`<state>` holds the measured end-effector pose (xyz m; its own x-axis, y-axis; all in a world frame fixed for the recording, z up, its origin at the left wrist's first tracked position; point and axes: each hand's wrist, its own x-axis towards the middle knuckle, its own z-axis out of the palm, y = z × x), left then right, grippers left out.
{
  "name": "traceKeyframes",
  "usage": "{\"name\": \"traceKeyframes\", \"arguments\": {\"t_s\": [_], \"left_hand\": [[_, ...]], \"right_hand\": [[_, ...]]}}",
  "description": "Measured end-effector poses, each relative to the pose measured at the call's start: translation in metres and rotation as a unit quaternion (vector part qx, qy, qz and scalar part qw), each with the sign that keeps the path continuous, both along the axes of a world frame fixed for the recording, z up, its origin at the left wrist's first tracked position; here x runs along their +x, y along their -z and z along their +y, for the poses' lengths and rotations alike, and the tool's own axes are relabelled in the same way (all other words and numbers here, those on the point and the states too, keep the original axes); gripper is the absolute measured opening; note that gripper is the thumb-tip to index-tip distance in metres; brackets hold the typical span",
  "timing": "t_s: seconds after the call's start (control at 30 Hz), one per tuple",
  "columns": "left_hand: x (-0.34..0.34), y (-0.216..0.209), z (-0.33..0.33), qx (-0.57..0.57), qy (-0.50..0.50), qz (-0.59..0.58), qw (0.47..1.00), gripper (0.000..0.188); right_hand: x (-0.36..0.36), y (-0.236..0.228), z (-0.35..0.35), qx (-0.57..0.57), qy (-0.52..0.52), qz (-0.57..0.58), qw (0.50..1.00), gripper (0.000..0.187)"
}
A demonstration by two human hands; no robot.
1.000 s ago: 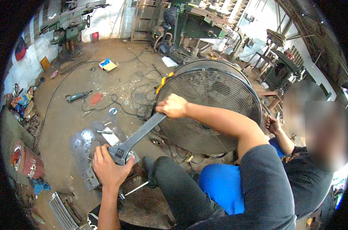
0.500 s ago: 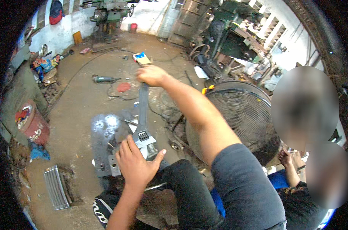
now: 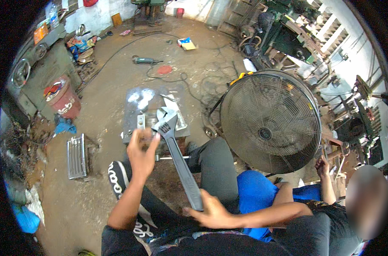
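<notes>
I log a brown, stained floor (image 3: 104, 119). Directly on it: green power tool (image 3: 146, 61), reddish flat patch (image 3: 164, 69) just beside it, open box (image 3: 187, 44) farther back, black cable (image 3: 112, 55) curving across. Left side: red bucket (image 3: 65, 102), upright; blue cloth (image 3: 65, 126) near its base; slatted metal grille (image 3: 77, 158). Dark metal plate (image 3: 133, 102), centre: I cannot tell whether it rests flat on the floor. On this plate: pale strip (image 3: 180, 117).

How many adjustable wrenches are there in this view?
1. The adjustable wrench has its handle end in the right hand, its head close to the left hand. Others may be hidden among the workshop clutter.
</notes>
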<state>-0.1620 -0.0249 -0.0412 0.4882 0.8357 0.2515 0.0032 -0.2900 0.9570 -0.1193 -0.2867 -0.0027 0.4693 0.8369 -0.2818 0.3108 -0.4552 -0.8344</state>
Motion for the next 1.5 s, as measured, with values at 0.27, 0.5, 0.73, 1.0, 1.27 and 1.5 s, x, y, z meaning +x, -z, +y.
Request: {"name": "traceKeyframes", "arguments": {"t_s": [0.27,0.5,0.73,1.0,1.27,1.5], "left_hand": [[-0.151,0.018,-0.033,-0.355,0.032,-0.045,0.933,0.030],[-0.074,0.014,-0.028,-0.311,0.175,0.068,0.932,0.052],[-0.002,0.021,0.023,-0.251,0.087,0.001,0.964,0.029],[-0.004,0.055,0.039,-0.140,-0.030,-0.081,0.986,0.012],[-0.024,0.061,0.047,-0.041,-0.150,-0.045,0.987,0.017],[-0.039,0.057,0.060,-0.116,-0.141,-0.105,0.978,0.014]], "right_hand": [[-0.128,0.062,0.092,0.204,0.234,0.427,0.849,0.031],[-0.010,0.031,0.032,0.027,0.084,0.410,0.908,0.037],[0.135,-0.012,0.014,-0.207,-0.155,0.465,0.847,0.019],[0.375,-0.029,0.116,-0.150,-0.211,-0.620,0.741,0.030],[0.337,-0.066,0.475,0.118,-0.355,-0.776,0.508,0.016],[0.389,-0.053,0.425,0.133,-0.314,-0.776,0.531,0.017]]}}
